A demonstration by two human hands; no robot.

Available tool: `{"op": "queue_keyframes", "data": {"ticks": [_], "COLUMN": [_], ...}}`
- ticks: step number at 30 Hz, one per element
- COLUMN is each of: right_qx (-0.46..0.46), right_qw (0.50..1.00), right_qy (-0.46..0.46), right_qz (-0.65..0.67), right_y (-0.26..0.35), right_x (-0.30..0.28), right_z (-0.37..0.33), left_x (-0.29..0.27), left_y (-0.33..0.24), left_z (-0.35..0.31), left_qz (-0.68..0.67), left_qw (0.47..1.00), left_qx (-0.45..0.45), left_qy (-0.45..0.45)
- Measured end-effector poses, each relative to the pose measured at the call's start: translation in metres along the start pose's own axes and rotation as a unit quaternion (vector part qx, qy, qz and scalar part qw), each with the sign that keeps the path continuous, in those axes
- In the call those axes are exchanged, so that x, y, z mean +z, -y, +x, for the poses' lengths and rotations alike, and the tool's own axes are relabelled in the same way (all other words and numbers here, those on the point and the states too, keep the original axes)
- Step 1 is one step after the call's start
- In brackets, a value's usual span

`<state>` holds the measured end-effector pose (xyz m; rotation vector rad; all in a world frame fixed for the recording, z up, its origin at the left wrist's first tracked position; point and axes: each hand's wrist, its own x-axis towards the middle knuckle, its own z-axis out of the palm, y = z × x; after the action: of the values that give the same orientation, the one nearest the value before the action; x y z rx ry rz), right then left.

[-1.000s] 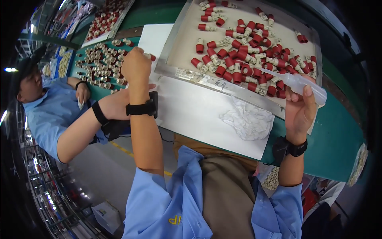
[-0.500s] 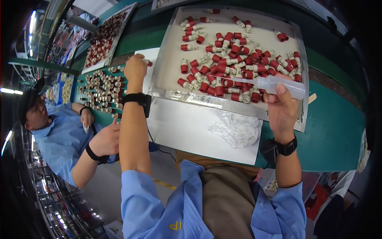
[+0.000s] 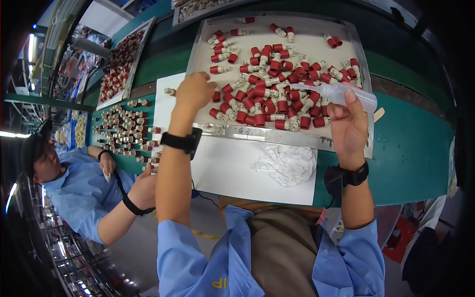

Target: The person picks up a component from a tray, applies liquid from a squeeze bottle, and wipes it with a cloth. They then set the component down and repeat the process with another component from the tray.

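The right hand has its fingers closed around a clear squeeze bottle, whose thin nozzle points left above a heap of red-and-white parts in a shallow tray. The left hand is over the tray's left edge, its fingers bent and facing away; I cannot tell whether they grip anything. A single part lies just left of it on white paper. A crumpled cloth rests before the tray. At left, a co-worker's hand is near standing parts.
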<state>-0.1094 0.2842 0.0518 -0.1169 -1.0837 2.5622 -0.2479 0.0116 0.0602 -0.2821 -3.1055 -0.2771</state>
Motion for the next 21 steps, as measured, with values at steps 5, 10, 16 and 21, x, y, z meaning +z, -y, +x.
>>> {"op": "queue_keyframes", "data": {"ticks": [5, 10, 16, 21], "right_qx": [0.011, 0.011, 0.012, 0.012], "right_qw": [1.0, 0.999, 1.0, 1.0], "right_qy": [0.0, -0.035, -0.021, -0.01], "right_qz": [0.015, 0.017, 0.011, -0.003], "right_y": [-0.002, -0.002, -0.004, -0.006], "right_x": [-0.007, -0.002, -0.003, -0.001], "right_z": [0.003, 0.002, 0.001, 0.001], "left_x": [0.035, 0.03, 0.006, 0.008], "left_y": [0.006, 0.013, 0.018, 0.028], "left_z": [0.019, 0.002, -0.037, -0.07], "left_qz": [0.062, -0.028, -0.069, -0.08], "left_qw": [0.993, 0.997, 0.997, 0.993], "left_qx": [-0.055, -0.043, -0.016, 0.009], "left_qy": [0.083, 0.057, 0.004, -0.091]}}
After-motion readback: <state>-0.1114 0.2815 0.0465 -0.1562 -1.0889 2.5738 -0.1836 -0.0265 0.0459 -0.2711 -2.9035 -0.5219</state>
